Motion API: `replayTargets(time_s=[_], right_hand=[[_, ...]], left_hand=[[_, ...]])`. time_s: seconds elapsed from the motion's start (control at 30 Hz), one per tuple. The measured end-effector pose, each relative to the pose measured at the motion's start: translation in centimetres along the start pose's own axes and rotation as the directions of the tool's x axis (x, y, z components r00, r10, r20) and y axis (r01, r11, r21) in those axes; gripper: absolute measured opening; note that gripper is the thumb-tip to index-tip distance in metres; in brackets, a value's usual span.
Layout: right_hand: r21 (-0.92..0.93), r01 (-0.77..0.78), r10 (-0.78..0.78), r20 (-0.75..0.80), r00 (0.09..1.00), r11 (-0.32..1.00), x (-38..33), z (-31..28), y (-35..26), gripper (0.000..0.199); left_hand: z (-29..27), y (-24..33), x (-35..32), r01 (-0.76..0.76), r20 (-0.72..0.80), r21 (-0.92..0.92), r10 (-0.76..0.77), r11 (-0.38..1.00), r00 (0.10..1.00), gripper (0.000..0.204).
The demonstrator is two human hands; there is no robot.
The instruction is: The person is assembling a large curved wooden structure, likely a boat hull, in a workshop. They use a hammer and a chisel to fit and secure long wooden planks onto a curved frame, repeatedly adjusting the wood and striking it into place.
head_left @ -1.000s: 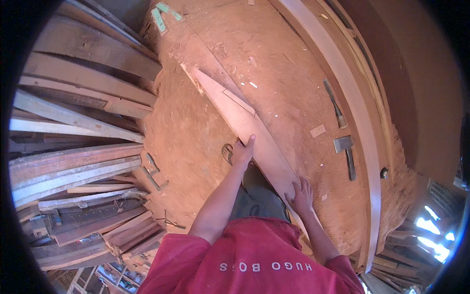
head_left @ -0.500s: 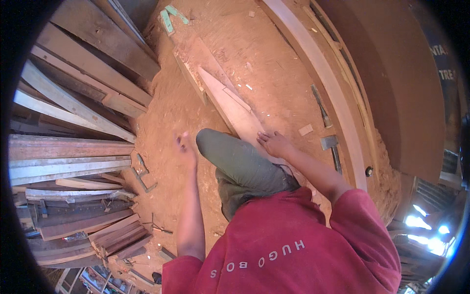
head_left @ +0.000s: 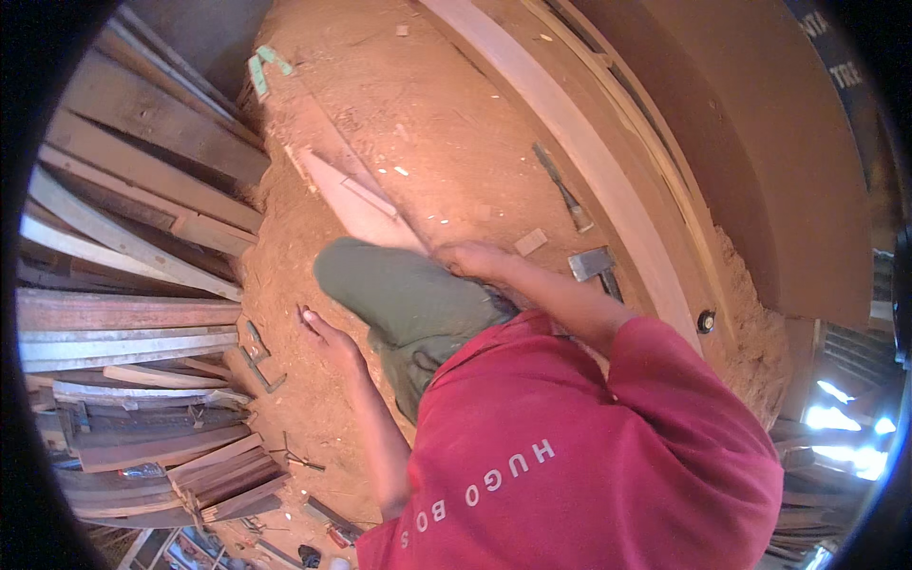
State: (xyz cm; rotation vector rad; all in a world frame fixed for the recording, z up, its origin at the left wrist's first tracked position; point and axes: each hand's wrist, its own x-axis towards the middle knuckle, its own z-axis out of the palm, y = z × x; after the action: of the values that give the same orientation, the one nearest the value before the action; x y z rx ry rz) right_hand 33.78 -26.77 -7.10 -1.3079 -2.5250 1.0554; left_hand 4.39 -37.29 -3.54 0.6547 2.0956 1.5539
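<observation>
A pale, tapered wooden board (head_left: 366,214) lies lengthwise in front of me, its near part under my bent leg in green trousers (head_left: 408,280). My right hand (head_left: 472,259) is at the board's right edge beside my knee, its fingers curled against the wood and partly hidden. Along the board's upper face runs a thin wooden strip (head_left: 369,197). My left hand (head_left: 331,339) hovers over the dirt to the left of my knee. Its thumb and fingers are drawn together around a small dark thing too small to name.
To the right lie a chisel (head_left: 564,190), a hammer (head_left: 594,266), a small wood block (head_left: 531,241) and a long curved plank (head_left: 570,123). Stacked timber (head_left: 133,309) fills the left side, with a clamp-like metal tool (head_left: 261,359) near it. Green pieces (head_left: 269,66) stand at the far end.
My view has swung, so the scene sits further left. My right hand has gone from lying flat on the board to curling at its edge. My left hand has lowered beside my knee.
</observation>
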Motion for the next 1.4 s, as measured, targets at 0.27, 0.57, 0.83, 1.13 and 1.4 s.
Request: replayTargets(time_s=[0.27, 0.57, 0.83, 1.13, 1.4], right_hand=[[-0.397, -0.713, 0.363, -0.658, 0.660, 0.579, -13.5, -5.4, 15.7, 0.038], [0.493, -0.529, 0.716, -0.363, 0.596, 0.690, -14.2, -7.3, 15.6, 0.045], [0.799, 0.046, 0.514, -0.427, 0.744, 0.599, -16.0, -7.1, 2.7, 0.046], [-0.118, -0.848, 0.811, -0.249, 0.530, 0.517, -28.9, -6.2, 10.3, 0.054], [-0.017, -0.894, 0.887, -0.116, 0.447, 0.449, -30.9, -5.4, 13.3, 0.069]], left_hand=[[6.0, 7.4, -11.6, -0.529, 0.454, 0.229, 0.391, 0.817, 0.801, 0.033], [16.1, 10.7, -17.2, -0.838, 0.928, -0.010, 0.317, 0.545, 0.196, 0.043], [22.5, 12.2, -17.6, -0.913, 0.931, -0.221, 0.353, 0.342, -0.093, 0.064], [19.0, 14.4, -10.6, -0.565, 0.682, -0.050, 0.441, 0.824, 0.583, 0.029], [15.8, 14.3, -2.3, -0.081, 0.459, -0.268, 0.201, 0.960, 0.865, 0.020]])
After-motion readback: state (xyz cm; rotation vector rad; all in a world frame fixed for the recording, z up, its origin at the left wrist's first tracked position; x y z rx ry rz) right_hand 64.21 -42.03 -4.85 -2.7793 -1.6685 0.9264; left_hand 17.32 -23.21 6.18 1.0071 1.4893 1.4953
